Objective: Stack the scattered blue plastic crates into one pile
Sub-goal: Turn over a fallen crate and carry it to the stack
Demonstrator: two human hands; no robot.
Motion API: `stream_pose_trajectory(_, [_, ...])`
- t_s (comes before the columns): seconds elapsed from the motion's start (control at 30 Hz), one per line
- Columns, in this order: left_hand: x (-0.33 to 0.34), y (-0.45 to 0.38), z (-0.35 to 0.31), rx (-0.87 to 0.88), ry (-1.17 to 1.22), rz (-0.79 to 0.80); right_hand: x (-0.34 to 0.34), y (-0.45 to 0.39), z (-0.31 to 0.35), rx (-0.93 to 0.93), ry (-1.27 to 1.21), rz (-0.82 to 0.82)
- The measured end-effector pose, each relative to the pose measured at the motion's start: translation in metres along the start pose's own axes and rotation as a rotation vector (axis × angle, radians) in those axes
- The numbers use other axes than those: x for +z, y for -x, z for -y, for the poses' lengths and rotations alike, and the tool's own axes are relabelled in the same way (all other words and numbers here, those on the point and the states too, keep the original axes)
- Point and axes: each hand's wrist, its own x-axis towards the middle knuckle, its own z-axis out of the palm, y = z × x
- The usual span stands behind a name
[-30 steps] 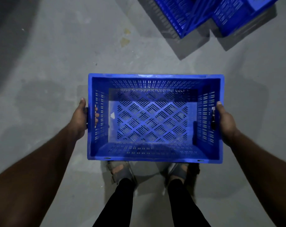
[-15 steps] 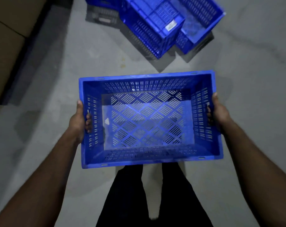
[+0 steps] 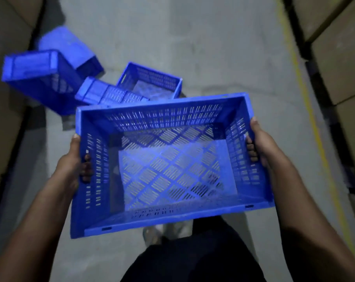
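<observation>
I carry an empty blue slotted crate (image 3: 168,165) in front of my body, open side up and tilted slightly. My left hand (image 3: 73,161) grips its left end handle, fingers through the slot. My right hand (image 3: 260,143) grips the right end handle the same way. Beyond the carried crate, several more blue crates lie scattered on the grey floor: an upright one (image 3: 152,82), one tipped on its side (image 3: 103,94), another on its side (image 3: 40,78) at the left, and a blurred one (image 3: 68,47) behind it.
Cardboard boxes (image 3: 343,58) line the right side behind a yellow floor line (image 3: 306,102). More cardboard boxes (image 3: 8,78) stand along the left. Grey concrete floor (image 3: 192,37) runs between them. My dark trouser legs and a sandalled foot (image 3: 158,233) show below the crate.
The view has swung up and right; the scattered crates now lie at the upper left. The carried crate has tilted and risen closer, both hands still on its handles.
</observation>
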Motion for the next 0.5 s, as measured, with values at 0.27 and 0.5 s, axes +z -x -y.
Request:
stream_pose_trajectory(0.27, [0.199, -0.015, -0.134, 0.079, -0.076, 0.153, -0.141, -0.08, 0.104, -0.024, -0.111, -0.118])
stream_pose_trajectory(0.5, [0.332, -0.072, -0.246, 0.085, -0.103, 0.245, -0.215, -0.17, 0.213, -0.009, -0.158, -0.156])
